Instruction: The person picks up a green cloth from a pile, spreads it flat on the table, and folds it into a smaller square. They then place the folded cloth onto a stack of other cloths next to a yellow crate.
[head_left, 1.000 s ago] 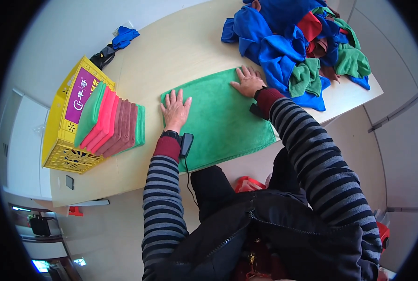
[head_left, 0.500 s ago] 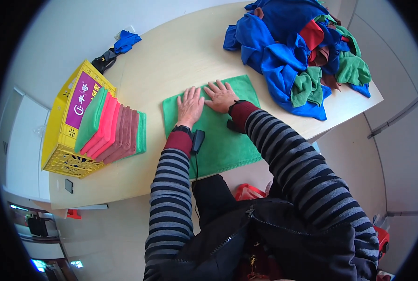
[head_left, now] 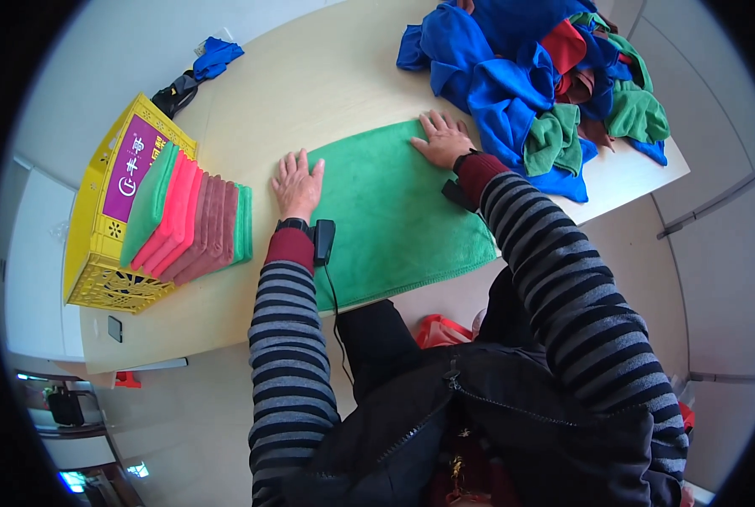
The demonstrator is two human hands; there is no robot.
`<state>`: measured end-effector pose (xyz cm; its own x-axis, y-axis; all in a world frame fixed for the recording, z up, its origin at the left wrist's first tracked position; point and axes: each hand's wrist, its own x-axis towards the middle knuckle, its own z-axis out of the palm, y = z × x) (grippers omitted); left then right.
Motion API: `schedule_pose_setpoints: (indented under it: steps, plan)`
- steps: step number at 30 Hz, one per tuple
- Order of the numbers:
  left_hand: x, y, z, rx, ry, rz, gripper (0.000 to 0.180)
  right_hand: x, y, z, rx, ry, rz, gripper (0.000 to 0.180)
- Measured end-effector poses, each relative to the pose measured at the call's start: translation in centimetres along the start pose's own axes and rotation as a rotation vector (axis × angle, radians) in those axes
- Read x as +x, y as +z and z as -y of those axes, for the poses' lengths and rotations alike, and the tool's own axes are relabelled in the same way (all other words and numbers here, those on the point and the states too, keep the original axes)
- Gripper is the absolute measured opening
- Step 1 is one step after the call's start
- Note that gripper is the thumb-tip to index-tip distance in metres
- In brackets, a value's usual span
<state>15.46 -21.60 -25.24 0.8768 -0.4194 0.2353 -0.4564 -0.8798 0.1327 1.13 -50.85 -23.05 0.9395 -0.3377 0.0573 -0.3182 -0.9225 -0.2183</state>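
Observation:
A green towel (head_left: pixel 394 211) lies spread flat on the pale wooden table (head_left: pixel 310 93), its near edge by the table's front. My left hand (head_left: pixel 297 186) rests at the towel's far left corner, fingers spread and palm down. At the far right corner lies my right hand (head_left: pixel 443 139), likewise flat with the fingers apart. Neither hand grips anything. Each wrist wears a dark strap with a small black box on it, and a cable hangs from the left one.
A yellow crate (head_left: pixel 124 291) stands at the left, with folded green, pink and brown towels (head_left: pixel 193 220) upright beside it. A heap of blue, green, red and brown cloths (head_left: pixel 512 93) covers the back right. A phone (head_left: pixel 115 328) lies near the left front edge.
My hands have moved apart, the left one leftward and the right one to the right and farther off, out to the towel's far corners. The towel looks smoother and has shifted slightly.

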Motion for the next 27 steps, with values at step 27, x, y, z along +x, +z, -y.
schedule_pose_setpoints:
  steps: [27]
  plan:
    - [0.1, 0.3, -6.4, -0.046, 0.191, 0.004, 0.062, 0.1, 0.6, 6.3, -0.066, -0.141, 0.080, 0.070]
